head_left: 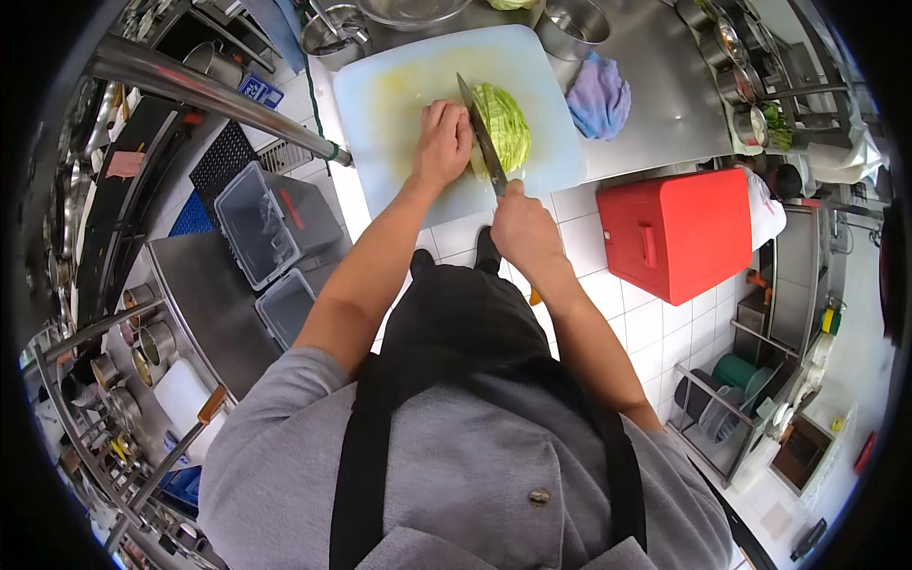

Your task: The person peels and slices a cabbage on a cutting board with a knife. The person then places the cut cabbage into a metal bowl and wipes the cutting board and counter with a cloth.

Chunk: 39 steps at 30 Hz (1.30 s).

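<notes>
A piece of green cabbage [503,128] lies on the white cutting board [385,114], its cut leaf layers showing. My right hand [525,226] is closed round the handle of a kitchen knife [484,138]. The blade points away from me and runs along the left side of the visible cabbage. Just left of the blade, my left hand [445,142] has its fingers bent and pressed together, gripping the cabbage's left part. That part is mostly hidden under the hand; a pale bit shows below it.
Behind the board stand a steel pot [573,27], a metal bowl [408,8] and a container with utensils [334,33]. A blue-purple cloth [599,97] lies on the steel counter [665,114]. Below right is a red box [676,237]; grey bins [275,223] stand left.
</notes>
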Motion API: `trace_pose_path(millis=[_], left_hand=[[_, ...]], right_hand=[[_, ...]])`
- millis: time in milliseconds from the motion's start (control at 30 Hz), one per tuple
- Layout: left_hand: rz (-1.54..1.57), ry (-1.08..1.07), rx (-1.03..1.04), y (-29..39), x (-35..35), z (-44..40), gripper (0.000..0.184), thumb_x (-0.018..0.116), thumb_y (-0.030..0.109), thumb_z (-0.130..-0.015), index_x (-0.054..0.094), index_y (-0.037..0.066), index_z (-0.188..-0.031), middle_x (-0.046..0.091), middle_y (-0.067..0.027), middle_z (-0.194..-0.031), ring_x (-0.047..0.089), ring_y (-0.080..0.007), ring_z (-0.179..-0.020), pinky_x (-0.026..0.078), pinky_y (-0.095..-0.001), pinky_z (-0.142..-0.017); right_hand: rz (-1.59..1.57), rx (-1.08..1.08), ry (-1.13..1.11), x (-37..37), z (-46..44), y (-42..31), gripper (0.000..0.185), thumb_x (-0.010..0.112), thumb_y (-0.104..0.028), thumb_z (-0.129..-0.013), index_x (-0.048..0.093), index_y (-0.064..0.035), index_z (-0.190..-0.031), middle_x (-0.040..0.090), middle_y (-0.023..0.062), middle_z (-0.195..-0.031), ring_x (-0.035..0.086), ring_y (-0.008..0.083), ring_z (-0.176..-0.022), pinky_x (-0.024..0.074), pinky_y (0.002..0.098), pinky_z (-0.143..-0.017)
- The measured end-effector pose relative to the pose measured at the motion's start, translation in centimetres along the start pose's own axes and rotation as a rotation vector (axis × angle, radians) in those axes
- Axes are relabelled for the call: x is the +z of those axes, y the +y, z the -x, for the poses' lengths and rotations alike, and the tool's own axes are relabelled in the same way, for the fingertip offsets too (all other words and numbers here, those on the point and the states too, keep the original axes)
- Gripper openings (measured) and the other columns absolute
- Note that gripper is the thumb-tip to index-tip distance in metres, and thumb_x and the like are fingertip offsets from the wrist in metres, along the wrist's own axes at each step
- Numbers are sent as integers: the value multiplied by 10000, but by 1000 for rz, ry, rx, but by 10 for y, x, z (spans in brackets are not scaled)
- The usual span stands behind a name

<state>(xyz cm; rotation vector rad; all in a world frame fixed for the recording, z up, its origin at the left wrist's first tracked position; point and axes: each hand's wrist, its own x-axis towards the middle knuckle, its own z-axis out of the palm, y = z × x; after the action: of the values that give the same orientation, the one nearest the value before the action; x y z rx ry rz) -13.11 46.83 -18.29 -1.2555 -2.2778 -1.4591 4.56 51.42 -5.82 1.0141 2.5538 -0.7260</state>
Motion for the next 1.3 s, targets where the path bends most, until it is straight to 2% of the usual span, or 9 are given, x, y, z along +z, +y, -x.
trace_pose_path(millis=[333,500,733,933,1000,1033,1100,1167,1300], left_hand=[[168,69,-126,-4,-7,5,98,528,43,-997,565,15,-1084,576,-188,-1070,586,-378,-966,502,-445,-840],[241,56,-390,-7,-23,20,109,592,86,-1000,578,14,-1080,634,-134,-1019,644,-247,-851,530,-376,-770],[236,8,-472,11,-37,48,209,657,104,-971,624,11,-1155,670,-126,-1041,665,-209,-852,550,-331,-787],[277,-219,-755,60,-39,45,652,762,274,-922,518,-23,-1449,646,-171,-1245,664,-226,-1088,548,-335,-931],[86,-297,-671,69,-30,40,901,787,410,-876,393,-69,-1531,570,-240,-1355,623,-318,-1199,533,-403,-989],[74,-262,-692,75,-27,36,901,787,410,-876,393,-69,-1531,570,-240,-1355,623,-318,-1199,533,-403,-989],[-17,-176,-796,91,-16,27,1083,801,540,-810,331,-126,-1522,530,-315,-1360,504,-468,-1293,435,-489,-1104],[-90,-96,-869,106,0,16,1119,816,546,-791,313,-129,-1529,518,-319,-1374,490,-480,-1298,433,-494,-1103],[-331,-13,-940,108,35,3,1228,855,569,-731,263,-122,-1556,473,-337,-1418,477,-485,-1300,426,-505,-1106]], right_hand=[[-39,18,87,-44,46,16,256,481,-194,-1038,507,57,-1078,682,347,-785,693,536,-798,555,600,-774],[-70,12,143,-49,53,23,235,505,-205,-1034,523,24,-1081,680,333,-774,681,539,-780,548,605,-753],[-13,-79,338,-60,25,55,216,593,-253,-1006,585,-41,-964,686,274,-772,670,513,-778,530,601,-717],[121,-326,445,-77,-75,88,220,666,-267,-951,619,-56,-990,703,229,-766,690,470,-770,549,564,-688],[191,-480,354,-86,-124,93,211,674,-258,-937,624,-63,-1000,705,232,-773,687,471,-762,548,562,-687],[236,-470,278,-94,-141,89,241,678,-282,-926,622,-73,-1032,726,219,-855,701,448,-819,560,546,-719],[263,-549,225,-103,-169,82,262,680,-299,-921,620,-81,-1053,732,203,-913,707,430,-860,566,537,-744],[324,-552,106,-107,-197,75,313,685,-340,-900,620,-109,-1100,731,147,-1081,715,384,-977,572,507,-830],[247,-754,67,-98,-241,80,304,703,-315,-889,620,-117,-1104,722,153,-1099,709,389,-975,569,499,-848]])
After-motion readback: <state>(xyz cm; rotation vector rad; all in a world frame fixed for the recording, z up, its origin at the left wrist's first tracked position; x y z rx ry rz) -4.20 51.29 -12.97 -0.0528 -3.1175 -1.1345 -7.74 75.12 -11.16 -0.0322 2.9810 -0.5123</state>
